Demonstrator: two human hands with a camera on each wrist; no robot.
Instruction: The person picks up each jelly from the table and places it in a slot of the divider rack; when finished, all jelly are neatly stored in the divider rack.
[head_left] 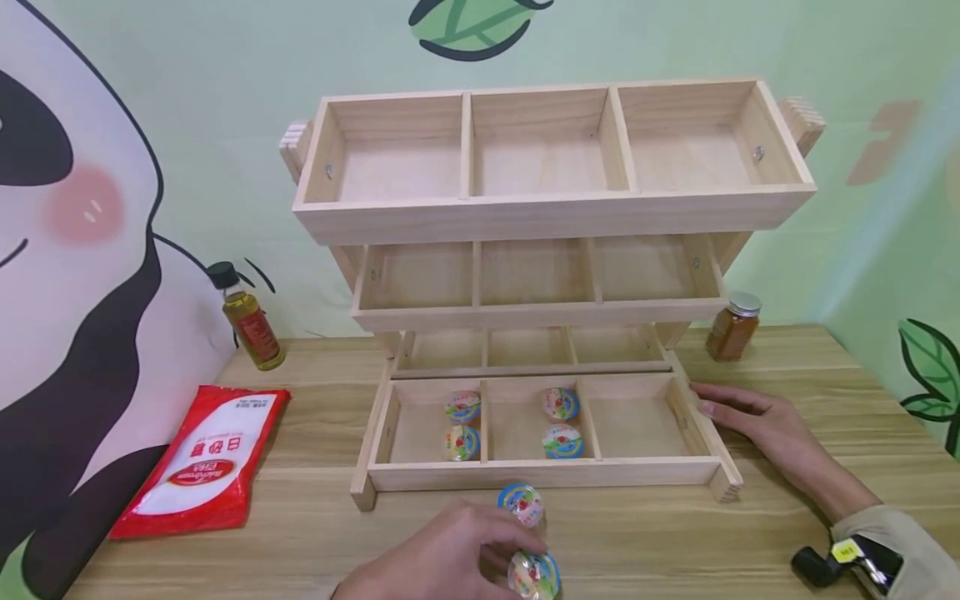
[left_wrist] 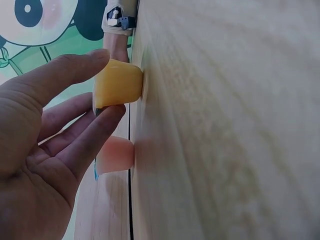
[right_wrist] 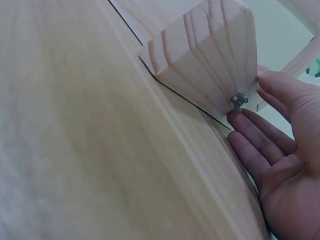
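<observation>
**Four in, apparently two left**

By my reading this is about two-thirds done. Nearest me, my left hand pinches a yellow cup between thumb and fingers, between that hand's 3 and 4 o'clock; I can't tell whether it is lifted. Just beyond, at the yellow cup's 12, a pink cup stands on the tabletop. Farther on, the bottom tray has a left pair at 11 and a middle pair at 12. At 2, my right hand, fingers loosely extended, touches the rack's side.
</observation>
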